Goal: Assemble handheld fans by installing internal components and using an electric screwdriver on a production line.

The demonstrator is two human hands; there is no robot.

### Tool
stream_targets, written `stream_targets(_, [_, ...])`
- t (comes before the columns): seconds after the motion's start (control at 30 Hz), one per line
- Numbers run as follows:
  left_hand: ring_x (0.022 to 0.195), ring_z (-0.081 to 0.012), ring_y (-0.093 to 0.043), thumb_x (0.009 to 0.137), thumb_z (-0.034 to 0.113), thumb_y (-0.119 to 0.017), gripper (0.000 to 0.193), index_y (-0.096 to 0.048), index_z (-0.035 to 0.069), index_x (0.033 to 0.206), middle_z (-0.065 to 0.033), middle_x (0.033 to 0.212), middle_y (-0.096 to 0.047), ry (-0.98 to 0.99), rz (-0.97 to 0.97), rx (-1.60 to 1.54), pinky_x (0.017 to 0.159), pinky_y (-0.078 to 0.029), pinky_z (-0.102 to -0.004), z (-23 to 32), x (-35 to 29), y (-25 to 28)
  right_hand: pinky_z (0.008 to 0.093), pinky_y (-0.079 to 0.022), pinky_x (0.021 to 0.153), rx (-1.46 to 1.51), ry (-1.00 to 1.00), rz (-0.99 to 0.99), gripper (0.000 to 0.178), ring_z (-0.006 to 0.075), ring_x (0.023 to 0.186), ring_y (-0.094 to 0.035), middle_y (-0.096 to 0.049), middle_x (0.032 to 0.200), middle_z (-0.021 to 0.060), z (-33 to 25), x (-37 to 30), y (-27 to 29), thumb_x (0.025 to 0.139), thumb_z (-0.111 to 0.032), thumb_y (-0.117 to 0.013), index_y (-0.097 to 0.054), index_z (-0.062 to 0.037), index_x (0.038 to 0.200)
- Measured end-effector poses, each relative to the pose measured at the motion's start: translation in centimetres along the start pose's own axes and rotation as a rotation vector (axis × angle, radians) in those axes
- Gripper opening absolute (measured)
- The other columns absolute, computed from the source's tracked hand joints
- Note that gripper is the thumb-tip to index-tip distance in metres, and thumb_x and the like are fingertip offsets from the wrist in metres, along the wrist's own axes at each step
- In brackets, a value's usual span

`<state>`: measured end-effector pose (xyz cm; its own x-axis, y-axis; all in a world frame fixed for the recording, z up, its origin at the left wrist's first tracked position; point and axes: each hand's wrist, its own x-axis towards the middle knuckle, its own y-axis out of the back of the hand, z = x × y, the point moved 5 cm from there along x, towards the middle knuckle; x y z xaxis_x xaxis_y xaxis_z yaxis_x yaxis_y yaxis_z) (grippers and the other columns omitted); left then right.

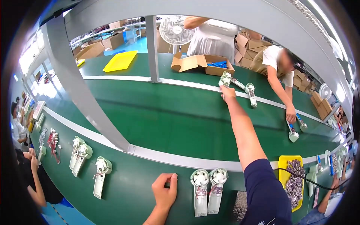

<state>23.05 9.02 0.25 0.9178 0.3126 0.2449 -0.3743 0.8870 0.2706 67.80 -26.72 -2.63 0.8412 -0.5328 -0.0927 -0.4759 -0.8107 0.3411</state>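
Observation:
My right arm stretches far across the green belt, and my right hand is closed on a pale green handheld fan at the belt's far rail. Beside it lie another white-green fan body and a part partly hidden behind the held fan. My left hand rests near the front of the bench with its fingers curled, nothing visible in them. Just right of it, two opened fan housings lie side by side, showing white blades and wires. Several more housings lie to the left.
A yellow tray of small metallic parts stands right of my arm, a black cable across it. Grey posts frame the belt. Opposite, a co-worker's hand holds a fan piece. A cardboard box with blue parts sits beyond the belt.

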Motion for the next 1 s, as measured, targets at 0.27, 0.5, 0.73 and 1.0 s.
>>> stream_targets(0.27, [0.064, -0.0171, -0.061, 0.092, 0.01, -0.07, 0.012, -0.068, 0.0, 0.086, -0.0105, 0.075, -0.066, -0.084, -0.036, -0.096, 0.061, -0.049, -0.0294, 0.3, 1.8, -3.6, 0.042, -0.053, 0.09, -0.39, 0.26, 0.336, 0.074, 0.0319, 0.109, -0.068, -0.071, 0.115, 0.0172, 0.1, 1.1, 8.8, 0.085, -0.059, -0.07, -0.064, 0.0008, 0.126])
stream_targets(0.5, [0.064, -0.0197, -0.058, 0.09, 0.007, -0.069, 0.008, -0.069, 0.0, 0.093, -0.0074, 0.074, -0.063, -0.177, 0.046, -0.147, 0.061, -0.048, -0.0327, 2.2, 2.4, -2.5, 0.0264, -0.052, 0.069, 0.004, 0.241, -0.412, 0.043, 0.0111, 0.081, -0.063, -0.062, 0.108, 0.0038, 0.6, -34.1, 19.3, 0.101, -0.03, -0.059, -0.051, -0.0049, 0.135])
stream_targets(0.73, [0.1, -0.0254, -0.056, 0.079, 0.029, -0.08, 0.031, -0.073, 0.008, 0.101, -0.0046, 0.101, -0.063, -0.674, -0.314, 0.298, 0.083, -0.04, -0.0393, 9.8, -3.6, -5.5, 0.0363, -0.055, 0.072, -0.529, 0.321, -0.487, 0.089, 0.0237, 0.076, -0.069, -0.064, 0.117, 0.0177, 4.5, -49.5, 19.1, 0.092, -0.024, -0.072, -0.015, 0.0032, 0.155])
stream_targets(1.0, [0.11, -0.0281, -0.05, 0.081, 0.02, -0.075, 0.014, -0.076, 0.008, 0.087, -0.0084, 0.109, -0.058, -0.538, -0.368, 0.62, 0.089, -0.038, -0.0424, 8.5, -4.3, -8.7, 0.0355, -0.055, 0.073, -0.429, 0.224, -0.533, 0.106, 0.0231, 0.077, -0.069, -0.069, 0.099, 0.0149, 5.9, -48.3, 17.1, 0.084, -0.02, -0.076, -0.001, 0.0048, 0.156])
